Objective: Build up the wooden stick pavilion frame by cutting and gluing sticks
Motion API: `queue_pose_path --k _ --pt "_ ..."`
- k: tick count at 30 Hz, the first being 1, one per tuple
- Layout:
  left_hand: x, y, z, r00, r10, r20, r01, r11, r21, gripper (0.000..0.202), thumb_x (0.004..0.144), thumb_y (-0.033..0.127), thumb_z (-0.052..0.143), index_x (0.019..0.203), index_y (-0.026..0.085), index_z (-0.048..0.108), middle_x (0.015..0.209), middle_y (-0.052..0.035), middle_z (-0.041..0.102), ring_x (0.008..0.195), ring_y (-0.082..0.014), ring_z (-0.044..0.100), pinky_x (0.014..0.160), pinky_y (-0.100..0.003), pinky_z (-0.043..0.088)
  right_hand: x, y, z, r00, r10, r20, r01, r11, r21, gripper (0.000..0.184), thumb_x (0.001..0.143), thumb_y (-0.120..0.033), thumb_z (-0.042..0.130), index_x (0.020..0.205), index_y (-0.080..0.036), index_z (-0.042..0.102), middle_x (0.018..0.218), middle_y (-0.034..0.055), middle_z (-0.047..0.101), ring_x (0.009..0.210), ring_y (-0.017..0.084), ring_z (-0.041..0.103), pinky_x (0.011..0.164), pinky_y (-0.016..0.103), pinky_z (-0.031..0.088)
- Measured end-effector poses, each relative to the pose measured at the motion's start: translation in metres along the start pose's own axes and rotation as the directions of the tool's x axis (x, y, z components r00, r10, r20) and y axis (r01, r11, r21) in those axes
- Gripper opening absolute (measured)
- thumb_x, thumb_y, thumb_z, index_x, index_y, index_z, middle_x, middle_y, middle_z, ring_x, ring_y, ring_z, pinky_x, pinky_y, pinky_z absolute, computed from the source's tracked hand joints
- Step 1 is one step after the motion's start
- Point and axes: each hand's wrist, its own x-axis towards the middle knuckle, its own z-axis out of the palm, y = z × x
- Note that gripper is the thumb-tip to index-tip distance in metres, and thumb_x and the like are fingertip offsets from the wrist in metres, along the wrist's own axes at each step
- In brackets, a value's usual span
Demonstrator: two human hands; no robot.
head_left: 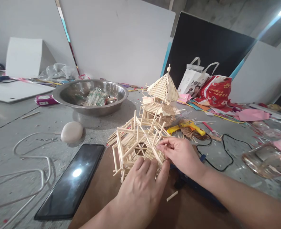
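Observation:
A six-sided model (130, 144) built from thin pale wooden sticks rests on a brown board (95, 194). My left hand (142, 183) is closed over its near edge, fingers bent around the sticks; the fingertips are partly hidden. At the model's right side, my right hand (182, 154) pinches at a wooden stick (157, 156) with thumb and forefinger. Just behind stands a tiered stick tower (163, 90) with a pointed roof. One short loose stick (172, 196) lies on the board near my hands.
A steel basin (95, 108) holding bundled sticks stands back left. On the left lie a phone (71, 181) and a white rounded device (71, 132) with a cable. To the right are a yellow glue gun (190, 127), black cord, a glass jar (261, 160) and a red bag (215, 92).

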Motion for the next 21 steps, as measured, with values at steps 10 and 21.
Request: queue_pose_path --k 10,21 --pt "-0.0007 -0.0008 0.0008 1.0 -0.015 0.018 0.015 1.0 -0.006 0.041 0.08 0.014 0.041 0.121 0.013 0.038 0.093 -0.0102 0.055 0.08 -0.0228 0.05 0.074 -0.041 0.041 -0.0001 0.0022 0.0 0.98 -0.199 0.009 0.199 0.97 -0.138 0.016 0.078 -0.03 0.052 0.076 -0.022 0.065 0.073 -0.0009 0.067 0.065 0.013 0.06 0.062 0.02 0.043" --pt "0.0014 -0.0013 0.0005 0.999 -0.017 0.035 0.017 1.0 -0.015 0.042 0.079 0.016 0.041 0.121 0.014 0.038 0.091 -0.01 0.055 0.079 -0.0231 0.05 0.073 -0.041 0.042 -0.0006 0.0034 0.0022 0.957 -0.289 -0.02 0.275 0.927 -0.254 0.013 0.079 -0.025 0.052 0.078 -0.02 0.065 0.076 -0.002 0.069 0.069 0.01 0.062 0.065 0.017 0.044"
